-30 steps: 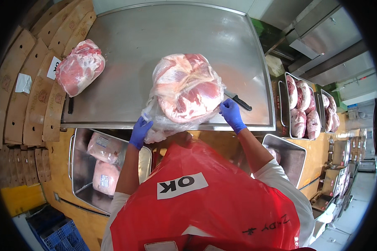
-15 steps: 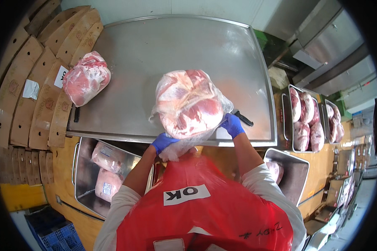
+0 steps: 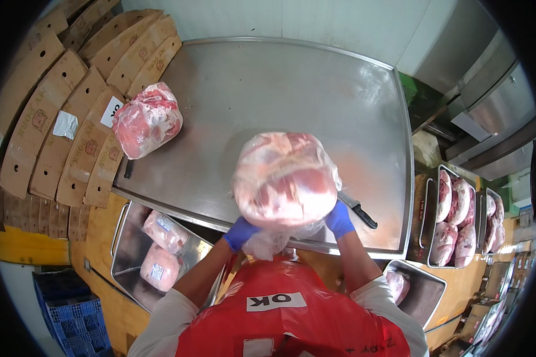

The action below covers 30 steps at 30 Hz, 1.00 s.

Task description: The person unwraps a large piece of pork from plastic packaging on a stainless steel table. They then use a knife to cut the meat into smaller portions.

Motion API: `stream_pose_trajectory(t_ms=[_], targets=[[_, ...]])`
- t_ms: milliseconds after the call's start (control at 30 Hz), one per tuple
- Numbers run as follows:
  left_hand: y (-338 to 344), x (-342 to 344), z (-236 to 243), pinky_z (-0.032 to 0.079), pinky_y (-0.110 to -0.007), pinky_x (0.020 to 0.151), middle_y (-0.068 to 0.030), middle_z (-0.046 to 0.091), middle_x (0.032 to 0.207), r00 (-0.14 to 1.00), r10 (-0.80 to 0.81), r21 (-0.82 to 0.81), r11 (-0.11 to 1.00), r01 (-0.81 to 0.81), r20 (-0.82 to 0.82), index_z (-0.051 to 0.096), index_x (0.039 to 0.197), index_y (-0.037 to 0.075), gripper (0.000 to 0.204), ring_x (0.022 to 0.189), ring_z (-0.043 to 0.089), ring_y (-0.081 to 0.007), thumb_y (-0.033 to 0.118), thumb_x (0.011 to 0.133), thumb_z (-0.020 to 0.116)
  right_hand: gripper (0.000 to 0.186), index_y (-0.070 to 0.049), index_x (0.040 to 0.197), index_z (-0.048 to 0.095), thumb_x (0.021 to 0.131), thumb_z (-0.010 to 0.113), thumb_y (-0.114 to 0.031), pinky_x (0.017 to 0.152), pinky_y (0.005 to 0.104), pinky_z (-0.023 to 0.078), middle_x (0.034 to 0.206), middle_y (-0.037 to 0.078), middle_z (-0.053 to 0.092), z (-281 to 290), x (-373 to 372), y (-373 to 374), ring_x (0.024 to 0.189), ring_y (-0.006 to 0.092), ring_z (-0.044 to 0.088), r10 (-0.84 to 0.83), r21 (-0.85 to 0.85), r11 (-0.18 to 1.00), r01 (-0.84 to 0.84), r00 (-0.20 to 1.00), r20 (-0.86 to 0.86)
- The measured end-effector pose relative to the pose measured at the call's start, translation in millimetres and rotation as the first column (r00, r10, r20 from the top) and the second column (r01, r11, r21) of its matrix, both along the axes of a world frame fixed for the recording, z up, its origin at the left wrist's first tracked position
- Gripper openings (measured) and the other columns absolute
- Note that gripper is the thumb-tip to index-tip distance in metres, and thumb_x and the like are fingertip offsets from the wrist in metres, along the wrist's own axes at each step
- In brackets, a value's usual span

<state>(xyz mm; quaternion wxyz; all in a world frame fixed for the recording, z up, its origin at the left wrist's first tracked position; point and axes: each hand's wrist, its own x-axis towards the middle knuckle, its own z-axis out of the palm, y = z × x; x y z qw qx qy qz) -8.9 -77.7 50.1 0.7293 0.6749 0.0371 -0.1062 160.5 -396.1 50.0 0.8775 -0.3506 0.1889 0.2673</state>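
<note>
A large piece of raw meat [image 3: 284,181], pink with pale fat and wrapped in clear plastic, is at the front edge of the steel table [image 3: 220,77]. It looks slightly blurred. My left hand [image 3: 240,234], in a blue glove, grips the bag at its near left side. At the near right side, my gloved right hand [image 3: 339,220] closes on the plastic, its fingertips partly hidden behind the meat. Loose clear plastic [image 3: 268,241] bunches between my hands. Just beyond my right hand lies a black-handled knife [image 3: 363,215]. Another raw piece of meat [image 3: 149,121] rests at the table's left edge.
Cardboard sheets [image 3: 71,137] stand stacked along the left. A steel bin [image 3: 122,256] with wrapped meat sits below the table at left, and another bin [image 3: 426,294] at right. Meat-filled trays [image 3: 429,208] stand beyond the table's right side. Blue plastic crates [image 3: 74,321] are at lower left.
The whole view has shifted, so the table sits lower and farther right. Between my hands the meat has tipped a little, and the plastic now covers more of its top.
</note>
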Motion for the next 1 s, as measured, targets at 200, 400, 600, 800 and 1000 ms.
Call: stream_pose_trajectory(t_ms=[200,400,600,800,1000], targets=[[51.0,100.9,133.7,0.055,-0.038,0.103,-0.0135,0.074,0.125,0.978,0.068,-0.182,0.983,-0.031,0.199,0.071,0.129,-0.001,0.033,0.115,0.07,-0.0222,0.014,0.101,0.067,0.023,-0.008,0.111,0.069,0.107,0.047,-0.016,0.06,0.0292,0.054,0.09,0.002,0.07,103.9,98.9,42.9,0.07,0.0136,0.065,0.068,-0.105,0.993,-0.049,0.979,0.193],[57.5,165.7,126.5,0.061,-0.042,0.091,-0.0132,0.075,0.108,0.879,0.39,-0.508,0.717,-0.476,-0.273,0.071,0.116,0.001,0.021,0.095,0.075,-0.0275,0.014,0.101,0.065,0.021,-0.013,0.087,0.067,0.102,0.054,-0.018,0.049,0.0269,0.039,0.073,-0.002,0.062,122.7,133.6,68.8,0.058,0.0104,0.053,0.052,-0.335,0.942,0.034,0.969,0.243],[50.9,3.0,64.6,0.056,-0.034,0.081,-0.0046,0.072,0.093,0.898,0.38,-0.106,0.906,-0.41,-0.22,0.075,0.097,0.004,0.009,0.087,0.068,-0.0168,0.01,0.097,0.067,0.016,-0.012,0.085,0.067,0.097,0.061,-0.019,0.045,0.028,0.034,0.067,-0.003,0.058,95.8,12.0,54.6,0.051,0.0091,0.045,0.154,-0.475,0.878,-0.054,0.972,0.175],[90.9,-32.9,60.8,0.055,-0.033,0.081,-0.0038,0.07,0.092,0.904,0.422,0.006,0.906,-0.422,-0.062,0.074,0.097,0.003,0.015,0.086,0.066,-0.0156,0.008,0.1,0.06,0.012,-0.007,0.086,0.069,0.095,0.062,-0.007,0.056,0.025,0.038,0.07,-0.003,0.059,141.2,-62.3,67.5,0.061,0.0053,0.048,0.332,-0.673,0.739,-0.032,0.886,0.323],[100.5,-97.2,114.1,0.056,-0.037,0.086,-0.0118,0.076,0.095,0.962,0.254,0.438,0.857,-0.271,0.096,0.073,0.104,0.001,0.019,0.09,0.072,-0.021,0.015,0.095,0.064,0.015,-0.002,0.092,0.071,0.096,0.057,-0.002,0.066,0.0238,0.045,0.077,-0.002,0.061,176.4,-115.5,49.7,0.071,0.0055,0.054,0.661,-0.804,0.576,-0.147,0.663,0.351]])
